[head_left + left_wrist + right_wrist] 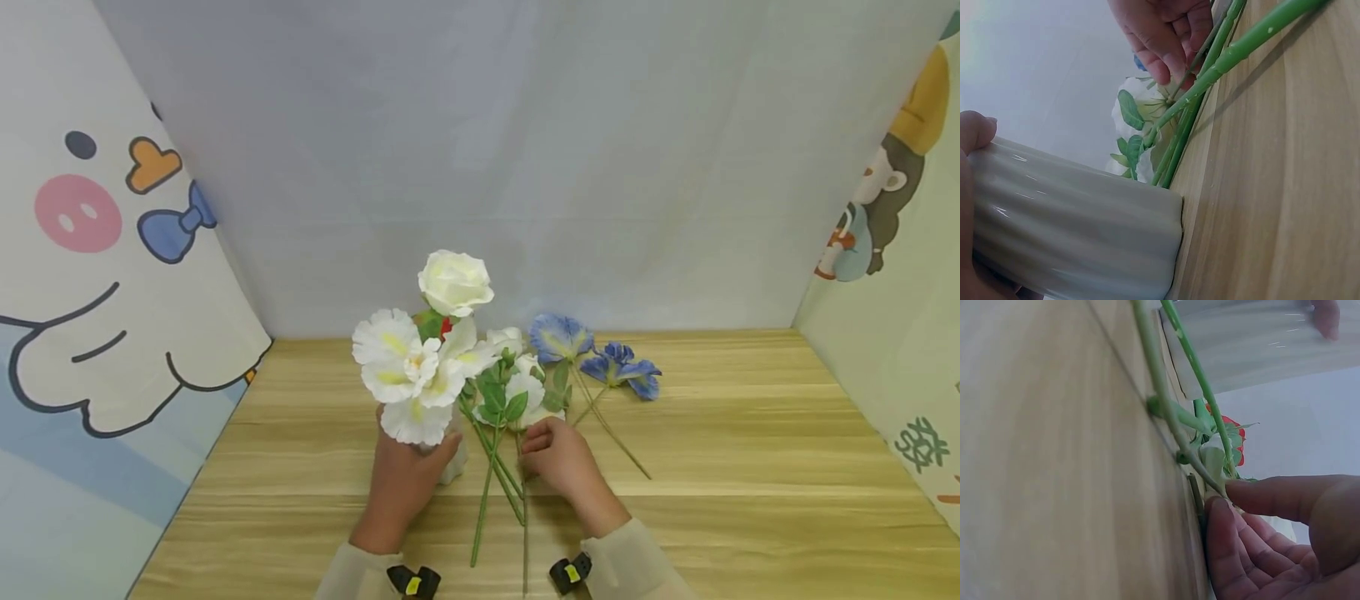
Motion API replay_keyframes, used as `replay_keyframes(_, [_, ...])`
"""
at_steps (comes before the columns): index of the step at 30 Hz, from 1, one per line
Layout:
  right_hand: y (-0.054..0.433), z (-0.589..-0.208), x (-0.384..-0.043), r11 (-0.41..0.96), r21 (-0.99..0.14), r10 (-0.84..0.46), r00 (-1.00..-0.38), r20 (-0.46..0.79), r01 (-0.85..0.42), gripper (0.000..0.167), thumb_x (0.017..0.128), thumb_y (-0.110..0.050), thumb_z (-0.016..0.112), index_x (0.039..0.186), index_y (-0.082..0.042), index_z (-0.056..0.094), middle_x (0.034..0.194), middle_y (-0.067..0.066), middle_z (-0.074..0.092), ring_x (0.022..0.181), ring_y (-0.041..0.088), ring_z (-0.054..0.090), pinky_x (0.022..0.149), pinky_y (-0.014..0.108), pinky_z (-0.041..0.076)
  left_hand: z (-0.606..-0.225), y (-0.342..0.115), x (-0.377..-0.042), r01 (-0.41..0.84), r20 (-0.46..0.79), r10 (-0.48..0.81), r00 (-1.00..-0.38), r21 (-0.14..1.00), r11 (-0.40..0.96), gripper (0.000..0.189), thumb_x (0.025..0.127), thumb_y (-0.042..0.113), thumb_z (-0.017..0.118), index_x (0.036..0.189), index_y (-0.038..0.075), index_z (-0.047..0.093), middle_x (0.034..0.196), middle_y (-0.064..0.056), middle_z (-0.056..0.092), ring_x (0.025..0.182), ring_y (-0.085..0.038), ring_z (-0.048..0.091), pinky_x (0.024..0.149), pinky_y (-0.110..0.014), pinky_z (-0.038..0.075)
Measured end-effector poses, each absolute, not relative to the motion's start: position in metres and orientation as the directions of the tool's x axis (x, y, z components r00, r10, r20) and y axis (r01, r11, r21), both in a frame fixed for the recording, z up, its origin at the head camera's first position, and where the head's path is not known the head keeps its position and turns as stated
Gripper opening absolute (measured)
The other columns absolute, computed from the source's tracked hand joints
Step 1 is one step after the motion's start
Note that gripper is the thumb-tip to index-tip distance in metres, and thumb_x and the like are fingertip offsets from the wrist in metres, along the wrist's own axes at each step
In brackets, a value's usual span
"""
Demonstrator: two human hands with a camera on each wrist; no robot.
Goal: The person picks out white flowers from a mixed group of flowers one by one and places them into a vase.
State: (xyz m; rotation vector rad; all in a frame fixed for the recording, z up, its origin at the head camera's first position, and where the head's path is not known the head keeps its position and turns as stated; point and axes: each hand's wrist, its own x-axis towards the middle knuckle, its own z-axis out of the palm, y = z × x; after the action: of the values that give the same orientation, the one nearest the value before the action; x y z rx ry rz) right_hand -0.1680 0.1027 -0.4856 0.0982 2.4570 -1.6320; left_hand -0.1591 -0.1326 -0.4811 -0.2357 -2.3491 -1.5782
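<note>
My left hand (405, 479) is wrapped around a pale ribbed vase (1079, 219), which stands on the table. A white rose (456, 283) and a large ruffled white flower with yellow centres (412, 367) rise from the vase and hide its mouth. Right of it, my right hand (564, 458) pinches a thin flower stem (1175, 425) between thumb and fingers, low over the table. That stem seems to lead to a ruffled white flower (528, 396) just beyond the fingertips, partly covered by leaves.
Green stems (483, 500) with white roses (506, 340) and leaves lie crossed between the hands. Two blue flowers (561, 337) lie on the wooden table (750, 433) at the back right. A red flower (1239, 434) shows beyond the stems. Grey cloth (600, 167) hangs behind.
</note>
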Motion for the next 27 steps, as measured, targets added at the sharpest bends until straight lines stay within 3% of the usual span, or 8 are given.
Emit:
replay_keyframes(18, [0.0998, -0.4851, -0.1699, 0.422, -0.893, -0.023, -0.984, -0.179, 0.153, 0.018, 0.086, 0.002, 0.073, 0.102, 0.001, 0.065, 0.088, 0.009, 0.067, 0.074, 0.02, 0.063, 0.066, 0.037, 0.055, -0.4826, -0.133, -0.1607, 0.319, 0.352, -0.026, -0.936, 0.876, 0.363, 0.09, 0.083, 0.019, 0.088, 0.154, 0.022, 0.033, 0.147, -0.001, 0.041, 0.128, -0.017, 0.048, 0.108, -0.048, 0.038])
replay_keyframes(27, [0.1005, -0.4884, -0.1714, 0.364, -0.916, 0.009, -0.983, -0.181, 0.172, 0.016, 0.085, 0.003, 0.075, 0.1, 0.003, 0.067, 0.088, 0.011, 0.069, 0.073, 0.021, 0.066, 0.068, 0.037, 0.058, -0.4828, -0.1328, -0.1612, 0.314, 0.348, -0.024, -0.937, 0.873, 0.373, 0.089, 0.084, 0.024, 0.088, 0.154, 0.023, 0.033, 0.147, 0.001, 0.042, 0.128, -0.016, 0.048, 0.108, -0.048, 0.038])
